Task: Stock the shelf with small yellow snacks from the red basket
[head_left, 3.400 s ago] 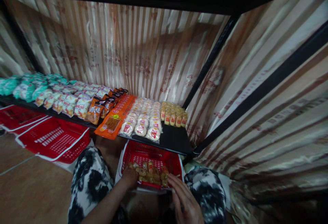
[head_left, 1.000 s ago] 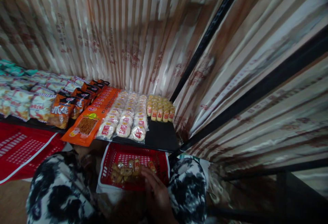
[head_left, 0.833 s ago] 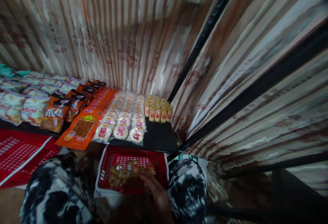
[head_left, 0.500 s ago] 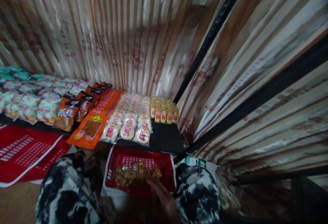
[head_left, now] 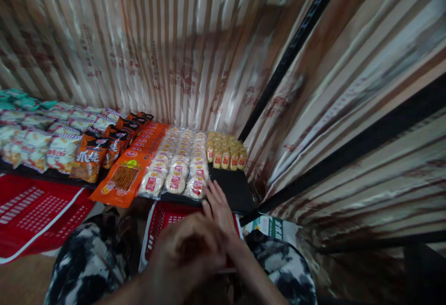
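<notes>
My right hand (head_left: pixel 220 207) reaches over the front of the black shelf (head_left: pixel 230 186), fingers stretched out and holding nothing I can see. Its fingertips are beside the nearest round white packaged cakes (head_left: pixel 195 187); whether they touch is unclear. Small yellow wrapped cakes (head_left: pixel 228 151) stand in rows at the shelf's right end, beyond that hand. My left hand (head_left: pixel 188 249) is raised close to the camera over the red basket (head_left: pixel 163 221), curled and smeared by motion. Whether it holds anything cannot be made out. It hides most of the basket's inside.
Left along the shelf lie a long orange snack packet (head_left: pixel 127 175), orange-and-black bags (head_left: pixel 88 156) and white packets (head_left: pixel 62 151). Another red basket (head_left: pixel 38 212) is at lower left. Dark frame bars (head_left: pixel 348 154) and striped curtain (head_left: pixel 181 63) close in the back and right.
My right hand has moved up and forward from the basket to the shelf edge. My left hand has come into view over the basket, covering the small wrapped cakes seen in it before.
</notes>
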`<state>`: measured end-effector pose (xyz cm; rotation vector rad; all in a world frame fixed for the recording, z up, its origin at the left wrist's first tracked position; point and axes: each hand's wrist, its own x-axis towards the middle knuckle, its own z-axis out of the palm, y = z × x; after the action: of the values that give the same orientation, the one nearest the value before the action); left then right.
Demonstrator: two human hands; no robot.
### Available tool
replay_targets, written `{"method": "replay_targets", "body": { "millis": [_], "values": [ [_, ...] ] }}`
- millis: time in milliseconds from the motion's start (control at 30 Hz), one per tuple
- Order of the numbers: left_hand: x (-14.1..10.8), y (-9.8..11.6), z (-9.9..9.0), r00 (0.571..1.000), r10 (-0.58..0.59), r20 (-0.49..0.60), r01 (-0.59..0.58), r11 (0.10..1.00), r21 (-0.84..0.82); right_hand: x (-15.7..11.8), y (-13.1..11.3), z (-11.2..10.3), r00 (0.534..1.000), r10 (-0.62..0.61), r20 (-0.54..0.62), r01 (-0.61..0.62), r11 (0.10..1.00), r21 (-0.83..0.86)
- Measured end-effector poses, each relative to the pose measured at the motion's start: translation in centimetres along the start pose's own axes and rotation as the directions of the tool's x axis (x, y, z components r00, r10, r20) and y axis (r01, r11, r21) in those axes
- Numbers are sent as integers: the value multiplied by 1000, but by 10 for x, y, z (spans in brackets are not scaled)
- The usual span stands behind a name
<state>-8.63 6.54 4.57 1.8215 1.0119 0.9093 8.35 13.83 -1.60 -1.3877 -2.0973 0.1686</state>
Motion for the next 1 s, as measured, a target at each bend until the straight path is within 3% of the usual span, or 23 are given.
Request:
{"method": "replay_targets", "body": {
  "millis": [100, 167, 233, 267, 333, 500, 567, 700, 833, 1000],
  "values": [
    [62, -45, -15, 998, 34, -62, -3, 897, 442, 34, 9, 16, 990, 30, 139, -6, 985, -173],
    [88, -74, -21, 995, 25, -97, 33, 836, 548, 47, 13, 23, 978, 50, 204, -4, 976, -220],
    [101, -94, -23, 995, 34, -91, 50, 621, 782, 55, 17, 26, 982, 29, 189, 15, 974, -228],
    [103, -100, -23, 996, 57, -68, 24, 563, 826, 58, 18, 26, 986, 8, 169, 31, 973, -228],
    [106, -106, -20, 995, 85, -60, 9, 510, 860, 64, 21, 27, 989, -23, 143, 57, 970, -235],
    [107, -113, -14, 975, 219, -42, -81, 523, 849, 81, 26, 33, 967, -45, 249, 116, 953, -279],
    [105, -121, -14, 958, 281, -52, -106, 521, 847, 87, 25, 37, 968, -60, 242, 130, 950, -285],
    [95, -138, -24, 933, 329, -148, -32, 483, 875, 104, 19, 49, 976, -87, 200, 141, 952, -272],
    [85, -147, -40, 924, 287, -251, 97, 460, 883, 121, 11, 58, 957, -100, 271, 170, 953, -251],
    [80, -150, -50, 925, 259, -278, 131, 470, 873, 137, 0, 64, 965, -146, 219, 197, 953, -232]
  ]
}}
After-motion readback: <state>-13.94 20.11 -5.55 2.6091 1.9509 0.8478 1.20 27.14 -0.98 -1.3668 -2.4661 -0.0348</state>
